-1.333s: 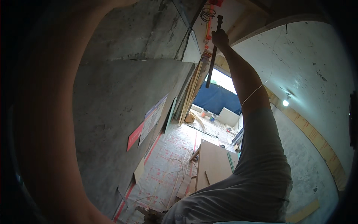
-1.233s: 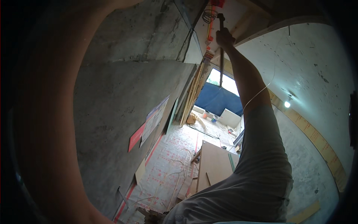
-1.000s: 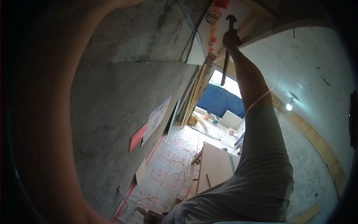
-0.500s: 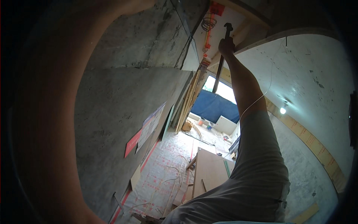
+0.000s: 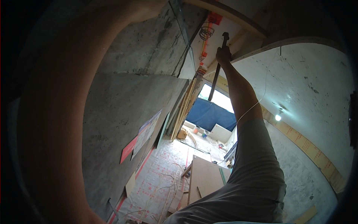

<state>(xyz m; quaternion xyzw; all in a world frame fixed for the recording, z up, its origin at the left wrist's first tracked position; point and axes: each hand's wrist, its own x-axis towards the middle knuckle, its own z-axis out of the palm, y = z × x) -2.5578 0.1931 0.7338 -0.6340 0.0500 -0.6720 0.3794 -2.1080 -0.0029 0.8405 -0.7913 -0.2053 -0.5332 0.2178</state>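
Note:
Raised ahead of me, my right hand (image 5: pixel 223 55) is closed round a dark hammer (image 5: pixel 214 85). The grip is close under its head, which points up toward the ceiling frame, and the long handle hangs below the fist. My left arm curves up along the left side of the picture. At its end, my left hand (image 5: pixel 149 10) reaches the top edge beside the upper concrete wall. Its fingers are in shadow and cut off, so what they touch or hold is hidden. A wooden beam (image 5: pixel 231 13) crosses the ceiling near both hands.
A concrete wall (image 5: pixel 119 108) runs along the left, with boards (image 5: pixel 182 108) leaning farther on. Coiled wire (image 5: pixel 206 33) hangs from the ceiling. A thin cable (image 5: pixel 265 87) passes my right arm. Below stands a wooden work table (image 5: pixel 205 173); a lit bulb (image 5: pixel 278 117) is at right.
The view has shifted a little, so the room sits slightly lower and farther left. My right hand and the hammer appear lower; my left hand shows farther right along the top edge.

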